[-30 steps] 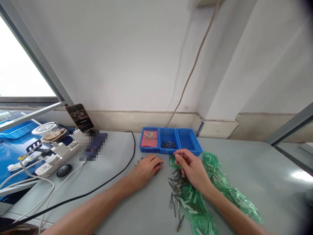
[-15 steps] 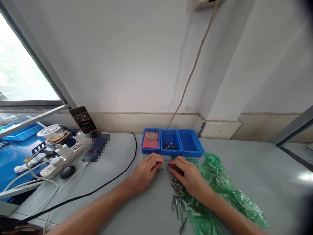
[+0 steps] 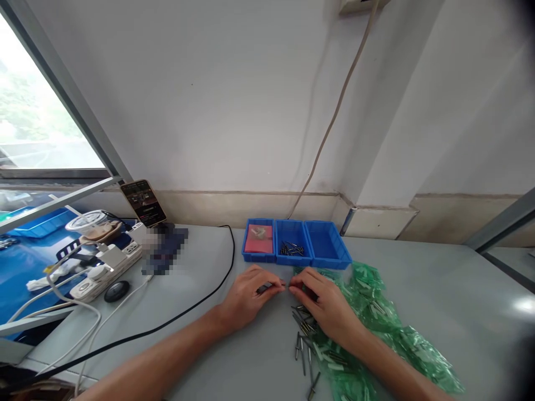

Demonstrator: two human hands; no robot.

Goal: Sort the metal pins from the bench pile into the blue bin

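Observation:
My left hand (image 3: 247, 296) is closed in a pinch, thumb and forefinger together, just above the grey table. Facing it, my right hand (image 3: 328, 303) pinches too, its fingertips a short gap from the left ones. Whatever lies between the fingertips is too small to make out. Under and in front of the right hand lies a loose group of slim metal pins (image 3: 304, 322), like rivets. Green plastic bags (image 3: 378, 306), holding more such parts, spread beneath the right wrist and beyond it.
Three joined blue bins stand at the wall: one holds a red bag (image 3: 259, 239), the middle bin (image 3: 288, 227) has several metal pins, and the right bin (image 3: 328, 245) shows its bare floor. A black cable (image 3: 179, 319), power strip (image 3: 90, 284) and propped phone (image 3: 143, 203) are left.
My left hand has shifted slightly right and its thumb and forefinger have come together. The fingertips of both hands are now closer. The view has turned a little.

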